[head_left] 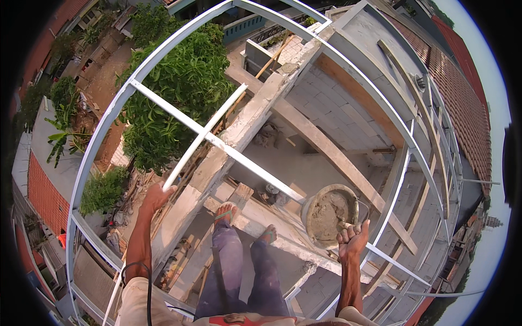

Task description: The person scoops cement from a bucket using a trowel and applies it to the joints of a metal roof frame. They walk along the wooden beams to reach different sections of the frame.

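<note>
My left hand (156, 196) is closed around a white metal bar (187, 155), which slants up and crosses a white crossbar (168, 107) of the frame. On the right stands a round bucket (305, 212) of wet grey mortar (324, 216), its wire handle tipped to one side. My right hand (352, 238) is closed at the bucket's near right rim, on what looks like the handle of a trowel (340, 205). Mortar coats its blade, so the shape is only partly clear. Both my feet, in sandals, are on a narrow ledge below.
A curved white metal frame (103, 122) surrounds me. Beside my feet runs a rough concrete wall top (239, 127). A long wooden plank (331, 155) spans the deep, block-walled room. A leafy tree (185, 81) grows at the left, far below. Tiled roofs (457, 92) lie at the right.
</note>
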Available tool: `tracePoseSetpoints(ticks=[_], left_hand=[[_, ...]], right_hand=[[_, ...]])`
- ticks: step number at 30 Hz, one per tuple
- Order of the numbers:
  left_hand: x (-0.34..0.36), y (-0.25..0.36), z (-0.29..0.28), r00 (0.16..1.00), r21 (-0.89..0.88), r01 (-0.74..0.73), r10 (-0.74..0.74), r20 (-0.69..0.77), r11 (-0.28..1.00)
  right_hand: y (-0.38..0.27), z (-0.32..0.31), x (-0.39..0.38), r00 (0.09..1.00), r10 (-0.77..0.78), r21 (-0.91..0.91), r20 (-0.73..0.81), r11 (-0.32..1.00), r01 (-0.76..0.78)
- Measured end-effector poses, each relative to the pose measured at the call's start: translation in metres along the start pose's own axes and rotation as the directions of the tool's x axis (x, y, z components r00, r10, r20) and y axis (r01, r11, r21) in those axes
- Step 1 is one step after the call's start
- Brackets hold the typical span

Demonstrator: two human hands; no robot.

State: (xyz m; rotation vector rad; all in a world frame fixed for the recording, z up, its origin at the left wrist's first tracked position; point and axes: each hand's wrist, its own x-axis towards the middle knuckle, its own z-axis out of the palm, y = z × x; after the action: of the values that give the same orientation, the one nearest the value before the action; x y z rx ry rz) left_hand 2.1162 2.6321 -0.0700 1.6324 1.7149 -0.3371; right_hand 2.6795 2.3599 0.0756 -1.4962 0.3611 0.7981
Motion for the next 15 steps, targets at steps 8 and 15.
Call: tracePoseSetpoints(ticks=[8, 15], left_hand=[[-0.025, -0.021, 0.012, 0.999, 0.033, -0.029, 0.029, 0.022, 0.999], [0.008, 0.153, -0.077, 0.973, -0.223, -0.197, 0.218, 0.073, 0.955]], right_hand=[[0.003, -0.007, 0.003, 0.999, 0.007, 0.005, 0.041, 1.0, -0.008], [-0.006, -0.01, -0.003, 0.999, 0.0, -0.017, 0.051, 1.0, 0.001]])
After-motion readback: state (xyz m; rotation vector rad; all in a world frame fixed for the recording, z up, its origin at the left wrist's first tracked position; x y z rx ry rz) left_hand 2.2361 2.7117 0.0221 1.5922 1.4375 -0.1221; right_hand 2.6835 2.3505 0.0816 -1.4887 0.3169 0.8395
